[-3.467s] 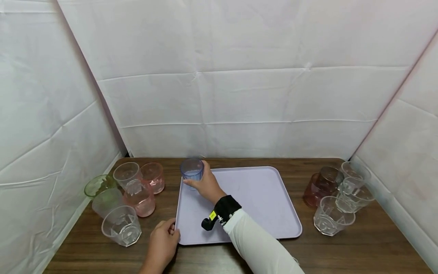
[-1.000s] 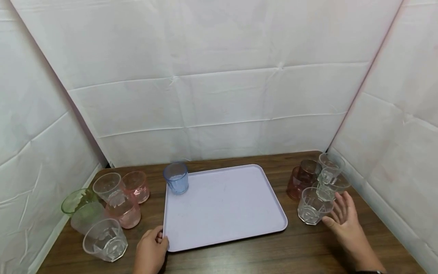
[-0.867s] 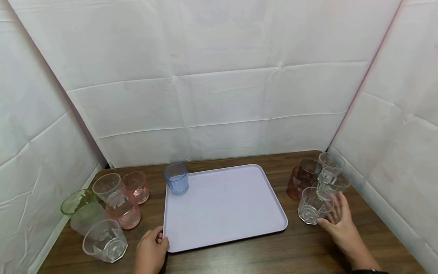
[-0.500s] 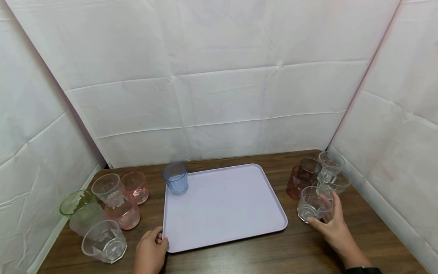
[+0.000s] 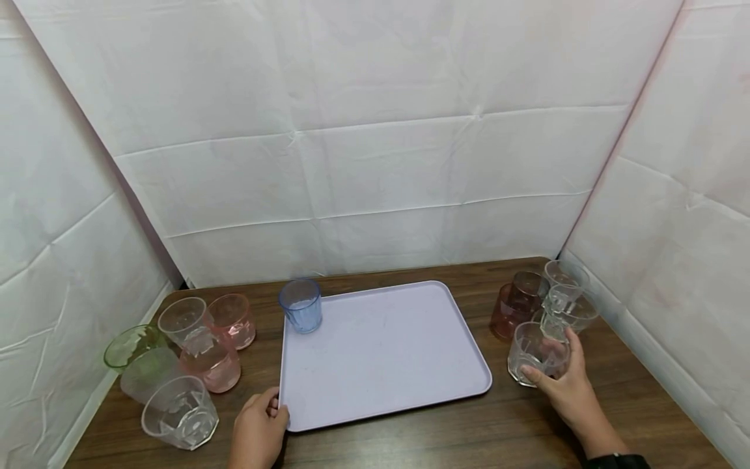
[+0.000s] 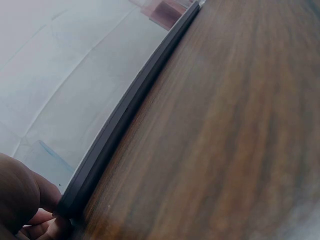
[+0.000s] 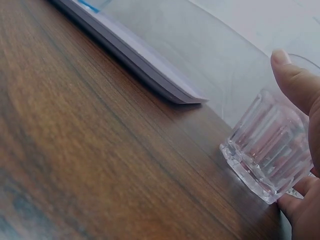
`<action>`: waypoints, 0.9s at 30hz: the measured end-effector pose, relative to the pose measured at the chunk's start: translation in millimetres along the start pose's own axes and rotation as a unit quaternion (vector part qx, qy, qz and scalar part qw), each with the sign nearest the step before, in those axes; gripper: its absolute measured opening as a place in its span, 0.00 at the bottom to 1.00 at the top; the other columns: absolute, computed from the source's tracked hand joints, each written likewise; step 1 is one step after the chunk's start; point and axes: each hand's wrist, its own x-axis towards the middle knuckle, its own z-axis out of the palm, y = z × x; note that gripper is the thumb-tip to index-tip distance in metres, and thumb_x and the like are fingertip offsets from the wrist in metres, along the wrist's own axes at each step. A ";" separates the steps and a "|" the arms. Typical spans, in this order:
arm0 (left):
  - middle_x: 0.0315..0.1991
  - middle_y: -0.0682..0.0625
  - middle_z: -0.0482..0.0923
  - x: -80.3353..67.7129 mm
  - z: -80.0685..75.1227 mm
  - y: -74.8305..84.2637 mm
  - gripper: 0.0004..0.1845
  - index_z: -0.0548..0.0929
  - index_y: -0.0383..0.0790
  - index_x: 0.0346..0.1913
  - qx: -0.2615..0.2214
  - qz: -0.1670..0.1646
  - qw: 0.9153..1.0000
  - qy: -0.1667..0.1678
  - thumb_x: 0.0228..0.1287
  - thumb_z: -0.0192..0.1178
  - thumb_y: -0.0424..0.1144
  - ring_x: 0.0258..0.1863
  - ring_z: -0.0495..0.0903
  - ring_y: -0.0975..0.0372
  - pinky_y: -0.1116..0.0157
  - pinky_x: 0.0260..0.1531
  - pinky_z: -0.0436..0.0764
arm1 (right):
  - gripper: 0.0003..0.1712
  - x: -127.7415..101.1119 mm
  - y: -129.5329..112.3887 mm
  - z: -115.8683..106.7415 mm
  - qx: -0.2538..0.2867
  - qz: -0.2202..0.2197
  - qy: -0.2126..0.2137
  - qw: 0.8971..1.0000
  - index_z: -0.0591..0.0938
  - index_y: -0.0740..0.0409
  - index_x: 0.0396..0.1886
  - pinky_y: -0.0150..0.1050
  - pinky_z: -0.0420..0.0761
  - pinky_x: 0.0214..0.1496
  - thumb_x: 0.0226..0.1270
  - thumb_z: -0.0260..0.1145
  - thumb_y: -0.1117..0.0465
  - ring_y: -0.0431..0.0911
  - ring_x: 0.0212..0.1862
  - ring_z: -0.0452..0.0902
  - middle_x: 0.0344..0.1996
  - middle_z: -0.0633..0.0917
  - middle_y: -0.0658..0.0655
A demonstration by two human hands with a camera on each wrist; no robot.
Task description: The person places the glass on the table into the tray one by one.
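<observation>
A lilac tray [image 5: 381,352] lies mid-table with a blue cup [image 5: 301,305] standing in its far left corner. My left hand [image 5: 258,433] holds the tray's near left corner [image 6: 75,197], thumb on the rim. My right hand [image 5: 565,384] grips a clear faceted glass [image 5: 536,352] to the right of the tray; in the right wrist view the thumb and fingers wrap the glass [image 7: 270,150], which is tilted just off the wooden table [image 7: 100,165].
Left of the tray stand two pink glasses [image 5: 222,339], a green one [image 5: 131,345] and clear ones [image 5: 178,412]. Behind my right hand are a reddish-brown glass [image 5: 515,306] and stacked clear glasses [image 5: 565,299]. White sheets wall in the table.
My right hand left the blue cup on the tray, crossed to the right-hand group, closed round the nearest clear glass and has begun tipping it up. The left hand stayed on the tray corner.
</observation>
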 end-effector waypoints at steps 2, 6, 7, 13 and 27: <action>0.30 0.51 0.77 0.0 -0.1 -0.1 0.15 0.85 0.27 0.48 -0.001 0.000 1.000 -0.001 0.57 0.65 0.29 0.30 0.75 0.63 0.62 0.34 0.76 | 0.61 0.6 0.0 0.5 -0.014 -0.009 0.006 1.000 0.41 0.65 0.80 0.16 0.65 0.51 0.59 0.73 0.73 0.22 0.55 0.65 0.60 0.69 0.63; 0.30 0.52 0.77 0.2 0.3 0.1 0.16 0.85 0.27 0.48 -0.004 0.004 1.000 0.001 0.57 0.65 0.29 0.30 0.74 0.63 0.62 0.33 0.75 | 0.54 0.4 -0.7 0.8 -0.031 -0.015 0.011 0.999 0.53 0.69 0.77 0.15 0.67 0.49 0.57 0.75 0.72 0.19 0.51 0.67 0.57 0.74 0.70; 0.29 0.52 0.76 0.2 0.4 0.1 0.15 0.85 0.27 0.48 -0.005 0.006 1.000 0.002 0.57 0.65 0.29 0.30 0.74 0.63 0.62 0.33 0.75 | 0.52 -0.1 -1.0 0.9 -0.033 -0.016 0.013 0.999 0.55 0.69 0.75 0.15 0.67 0.49 0.57 0.75 0.72 0.19 0.51 0.67 0.57 0.75 0.71; 0.29 0.52 0.76 -0.2 0.0 0.3 0.15 0.86 0.28 0.47 -0.006 0.008 1.000 0.003 0.56 0.65 0.29 0.29 0.74 0.64 0.63 0.33 0.75 | 0.46 -4.2 -5.7 1.3 -0.004 -0.024 0.025 0.999 0.59 0.73 0.69 0.17 0.72 0.50 0.55 0.75 0.75 0.22 0.51 0.73 0.53 0.78 0.48; 0.30 0.51 0.77 -0.5 -1.7 1.9 0.17 0.84 0.25 0.49 -0.005 0.005 1.000 -0.003 0.57 0.64 0.29 0.29 0.74 0.64 0.63 0.32 0.75 | 0.49 4.7 -56.9 -3.1 0.145 -0.121 -0.033 0.981 0.58 0.65 0.71 0.23 0.75 0.56 0.51 0.67 0.87 0.32 0.58 0.77 0.58 0.79 0.47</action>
